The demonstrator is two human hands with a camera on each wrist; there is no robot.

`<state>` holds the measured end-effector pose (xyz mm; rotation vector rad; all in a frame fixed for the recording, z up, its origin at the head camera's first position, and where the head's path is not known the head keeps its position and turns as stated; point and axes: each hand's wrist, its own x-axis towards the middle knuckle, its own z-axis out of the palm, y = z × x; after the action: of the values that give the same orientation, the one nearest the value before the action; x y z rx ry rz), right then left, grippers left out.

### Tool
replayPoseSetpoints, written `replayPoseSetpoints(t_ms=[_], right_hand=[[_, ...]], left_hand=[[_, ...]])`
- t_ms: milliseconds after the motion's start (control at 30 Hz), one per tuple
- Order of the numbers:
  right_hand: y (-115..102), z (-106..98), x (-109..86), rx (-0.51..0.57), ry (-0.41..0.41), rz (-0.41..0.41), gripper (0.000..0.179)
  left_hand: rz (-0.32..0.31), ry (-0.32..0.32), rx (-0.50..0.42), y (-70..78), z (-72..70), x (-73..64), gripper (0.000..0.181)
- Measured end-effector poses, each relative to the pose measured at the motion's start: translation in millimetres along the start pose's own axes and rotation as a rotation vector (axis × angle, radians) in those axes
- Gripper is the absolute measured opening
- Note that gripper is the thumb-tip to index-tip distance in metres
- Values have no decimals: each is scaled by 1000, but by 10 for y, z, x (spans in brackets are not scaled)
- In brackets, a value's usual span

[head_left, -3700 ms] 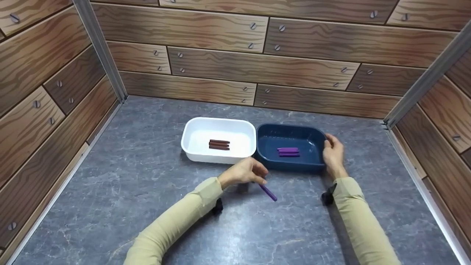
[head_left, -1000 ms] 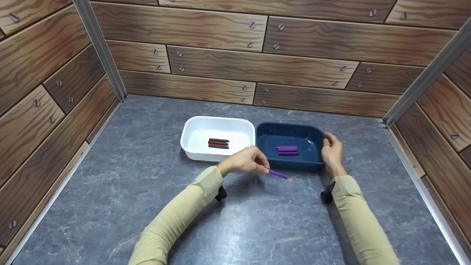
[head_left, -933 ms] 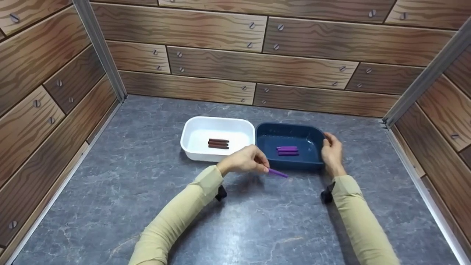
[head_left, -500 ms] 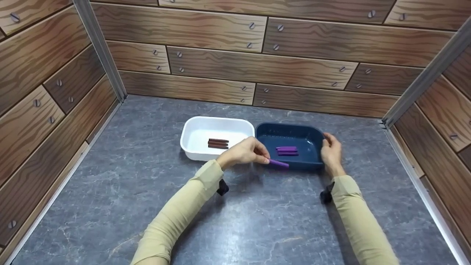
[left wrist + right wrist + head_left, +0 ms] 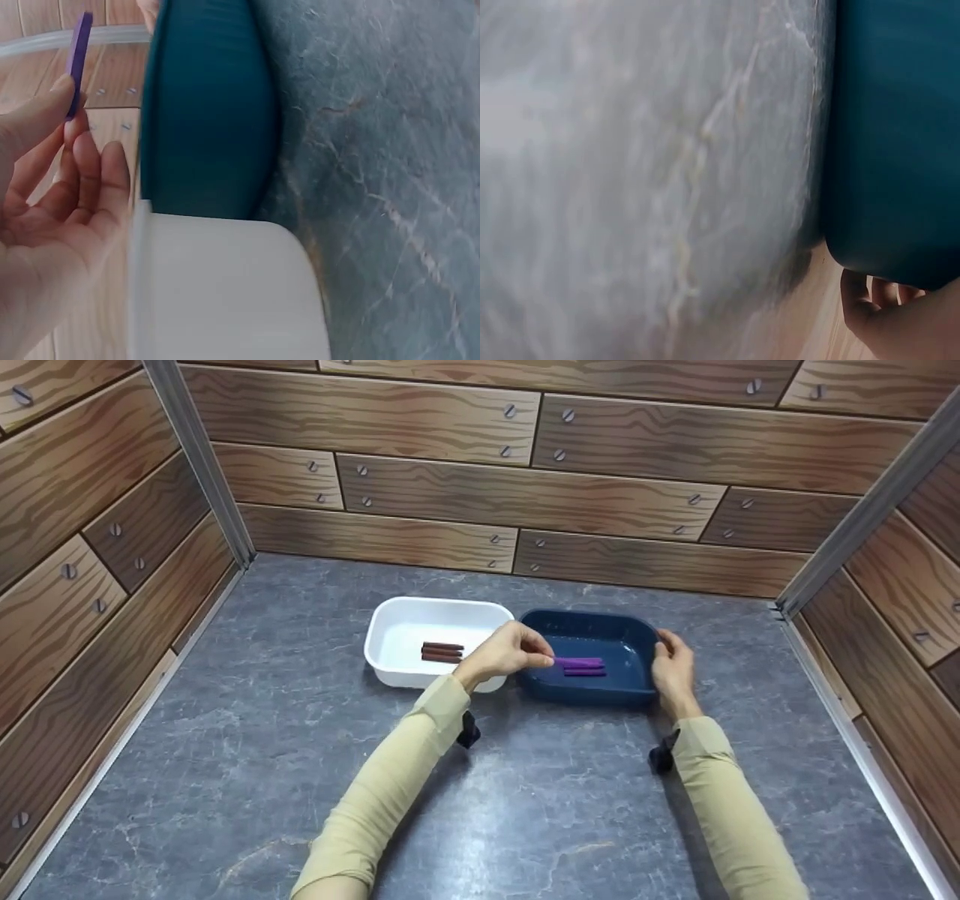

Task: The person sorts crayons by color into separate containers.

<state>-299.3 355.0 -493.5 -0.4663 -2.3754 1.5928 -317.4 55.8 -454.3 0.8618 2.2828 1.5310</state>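
Note:
Between thumb and fingertips, my left hand [image 5: 504,651] pinches a slim purple crayon [image 5: 79,64]. In the head view it is held over the dark blue container [image 5: 592,694], pointing right. Several purple crayons [image 5: 585,672] lie side by side in that container; the held one partly overlaps them in view. My right hand [image 5: 675,671] grips the container's right end, thumb at the rim and fingers along the outside. In the right wrist view the right hand's fingers [image 5: 856,292] are bent against the container's corner. Below my left wrist stands the white container [image 5: 439,601] with brown crayons [image 5: 442,652].
The two containers stand side by side on a grey marbled tabletop [image 5: 225,750]. Wood-patterned panels [image 5: 420,487] close off the back and both sides, with metal posts [image 5: 199,457] at the corners. A dark camera [image 5: 469,730] is worn under the left wrist.
My left hand has moved forward and slightly right, carrying the purple crayon from in front of the dark blue container to over it. The right hand has stayed at the container's end.

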Motion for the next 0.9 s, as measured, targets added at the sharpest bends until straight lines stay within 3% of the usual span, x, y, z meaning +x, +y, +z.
replayPoseSetpoints(t_ms=[167,367,733,900], right_hand=[[9,-24,2,10,26,13,44],[9,-19,-5,17,18,26,45],[32,22,-8,78,44,39,44],[34,14,-10,104,39,45,44]], left_hand=[[12,93,-4,-55,97,123,13],[-12,159,17,-51,164,202,10],[-4,198,28,-40,272,324,8],[-33,216,46,-29,314,402,8]])
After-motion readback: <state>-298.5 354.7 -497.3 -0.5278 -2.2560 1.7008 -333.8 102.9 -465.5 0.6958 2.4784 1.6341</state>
